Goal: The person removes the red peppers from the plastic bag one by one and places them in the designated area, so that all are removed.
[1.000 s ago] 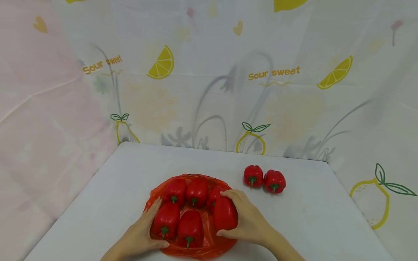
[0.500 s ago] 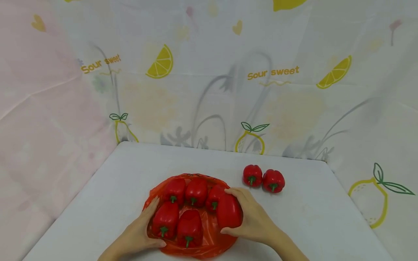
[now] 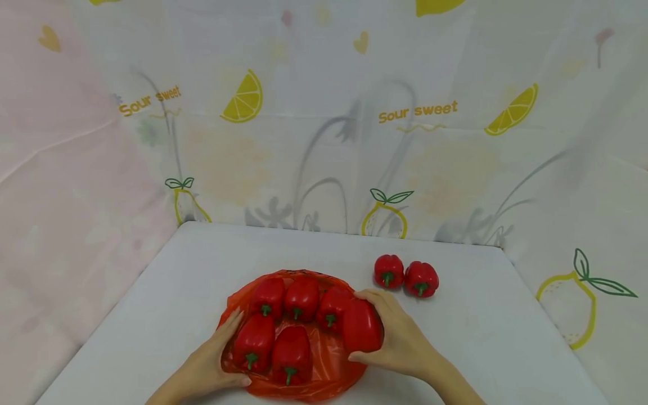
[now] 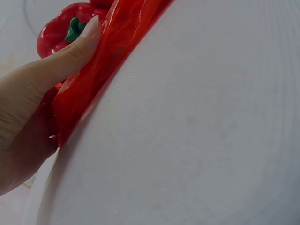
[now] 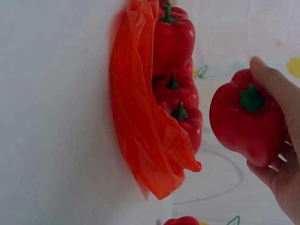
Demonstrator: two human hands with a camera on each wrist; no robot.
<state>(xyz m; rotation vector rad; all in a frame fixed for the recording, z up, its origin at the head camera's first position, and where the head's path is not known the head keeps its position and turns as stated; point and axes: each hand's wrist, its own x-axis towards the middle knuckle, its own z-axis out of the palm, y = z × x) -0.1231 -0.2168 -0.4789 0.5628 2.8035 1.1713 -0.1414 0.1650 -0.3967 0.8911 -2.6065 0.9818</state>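
Note:
My right hand [image 3: 397, 337] grips a red bell pepper [image 3: 362, 325], fingers behind and thumb in front. In the right wrist view this bell pepper [image 5: 248, 117] is off the table and apart from the orange-red plastic bag [image 5: 136, 103]. The bag [image 3: 329, 360] lies spread with its mouth up, several red bell peppers [image 3: 291, 354] inside, green stems mostly facing me. At its left side my left hand [image 3: 212, 360] holds the bag, beside the nearest bell pepper [image 3: 254, 340]. In the left wrist view the thumb [image 4: 75, 56] lies over the bag's edge [image 4: 89, 89]; the other fingers are mostly hidden.
Two more red bell peppers, one left [image 3: 388, 271] and one right [image 3: 421, 279], sit side by side on the white table [image 3: 471, 320] behind the bag's right side. A printed curtain [image 3: 314, 112] with lemons stands along the table's back and sides.
My right hand has moved the bell pepper to the right, away from the others, baring more of the bag's inside. The left hand stays at the bag's left side. The view shifts slightly.

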